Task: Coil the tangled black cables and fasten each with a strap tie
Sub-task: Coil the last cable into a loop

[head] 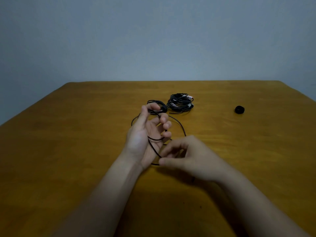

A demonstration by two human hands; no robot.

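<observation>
A thin black cable point(178, 123) loops around my left hand point(147, 134), which is raised palm-up over the table with its fingers curled round the loops. My right hand point(186, 156) pinches the same cable between thumb and fingertips just right of the left wrist. Behind the left hand lies a small coiled black cable point(158, 104). A larger bundle of black cables with light plugs point(180, 102) lies beside it, to its right. A black roll of strap tie point(239, 109) sits further right.
The wooden table point(68, 142) ends at a far edge against a plain grey wall point(153, 40). A short cable end point(193, 179) pokes out below my right wrist.
</observation>
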